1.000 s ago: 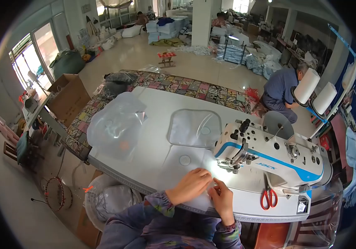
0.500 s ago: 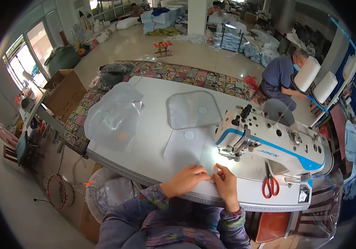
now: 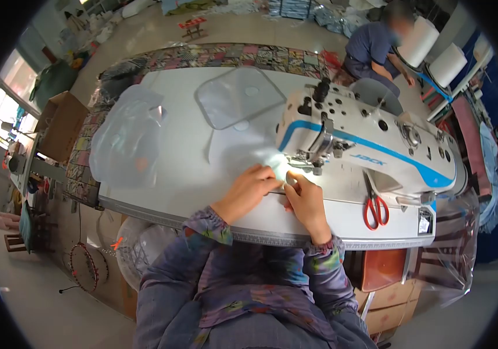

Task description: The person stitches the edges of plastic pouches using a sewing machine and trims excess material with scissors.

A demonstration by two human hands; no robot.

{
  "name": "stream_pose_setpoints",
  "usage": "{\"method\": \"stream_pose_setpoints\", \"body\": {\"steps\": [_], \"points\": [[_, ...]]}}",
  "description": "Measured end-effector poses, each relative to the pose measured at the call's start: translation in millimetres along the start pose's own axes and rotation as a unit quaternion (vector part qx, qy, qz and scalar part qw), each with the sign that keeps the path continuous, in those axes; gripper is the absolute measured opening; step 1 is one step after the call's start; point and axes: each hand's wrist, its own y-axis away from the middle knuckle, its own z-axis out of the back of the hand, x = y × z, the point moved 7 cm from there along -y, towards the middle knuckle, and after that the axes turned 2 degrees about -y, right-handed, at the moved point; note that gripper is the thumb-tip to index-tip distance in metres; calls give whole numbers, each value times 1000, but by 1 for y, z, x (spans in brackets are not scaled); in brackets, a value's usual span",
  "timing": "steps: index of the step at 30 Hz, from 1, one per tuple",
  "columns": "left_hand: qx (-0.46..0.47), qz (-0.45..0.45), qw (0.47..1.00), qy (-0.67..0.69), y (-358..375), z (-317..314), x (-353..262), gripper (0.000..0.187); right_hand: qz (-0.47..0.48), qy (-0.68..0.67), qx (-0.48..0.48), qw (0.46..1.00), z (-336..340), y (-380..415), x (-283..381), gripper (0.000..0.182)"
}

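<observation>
My left hand (image 3: 250,187) and my right hand (image 3: 303,196) pinch the near edge of a clear plastic sheet (image 3: 234,145) lying flat on the white sewing table (image 3: 173,180). The fingertips of both hands sit just in front of the needle area of the white and blue sewing machine (image 3: 365,145), under its lamp glow. Another clear plastic piece with a grey border (image 3: 237,96) lies farther back on the table, partly over the sheet I hold.
Red-handled scissors (image 3: 375,209) lie on the machine bed to my right. A pile of clear plastic bags (image 3: 124,139) rests at the table's left. A seated person (image 3: 374,46) works behind the machine, near two white thread cones (image 3: 432,49). A cardboard box (image 3: 57,125) stands left.
My head has tilted down and closer, so the table fills more of the view. Both hands have slid the plastic edge forward to the needle area.
</observation>
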Motion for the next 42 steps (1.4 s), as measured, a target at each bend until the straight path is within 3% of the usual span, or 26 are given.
{"method": "stream_pose_setpoints", "body": {"steps": [15, 23, 26, 28, 29, 30, 31, 33, 34, 35, 36, 39, 40, 42], "points": [[0, -26, 995, -98, -25, 0, 3, 39, 9, 42, 22, 999, -1, -3, 4, 45], [3, 65, 979, -194, -31, -26, -28, 23, 2, 41, 16, 999, 13, 5, 6, 40], [27, 44, 988, -149, -32, -25, -23, 24, 7, 68, -29, 997, 43, 24, -2, 36], [135, 29, 990, -25, -37, -23, 7, 23, 40, 107, -112, 987, 88, 39, -32, 34], [118, 35, 991, -44, -45, -1, 27, 23, 115, 213, -183, 953, 116, 52, -32, 34], [27, 65, 997, -11, -51, 35, 48, 14, 44, 228, -241, 942, 144, 66, -36, 33], [-65, 88, 994, 22, -54, 71, 68, 11, 110, 369, -272, 882, 177, 72, -66, 34], [-177, 207, 931, -244, -47, 107, 139, 10, 30, 425, -280, 860, 202, 88, -55, 40], [-188, 207, 926, -252, -44, 113, 163, 10, 0, 421, -246, 873, 200, 87, -55, 45], [-136, 242, 908, -315, -41, 112, 189, 10, -33, 417, -211, 884, 197, 88, -60, 50], [-81, 276, 883, -372, -38, 112, 209, 9, 13, 452, -206, 868, 193, 83, -70, 54], [-45, 223, 894, -387, -45, 126, 226, 12, 18, 469, -191, 862, 182, 75, -55, 54], [-47, 223, 893, -387, -46, 138, 221, 12, 24, 412, -196, 890, 178, 75, -44, 51], [-125, 216, 898, -361, -47, 174, 203, 13, 66, 374, -146, 913, 166, 77, -32, 50]]}}
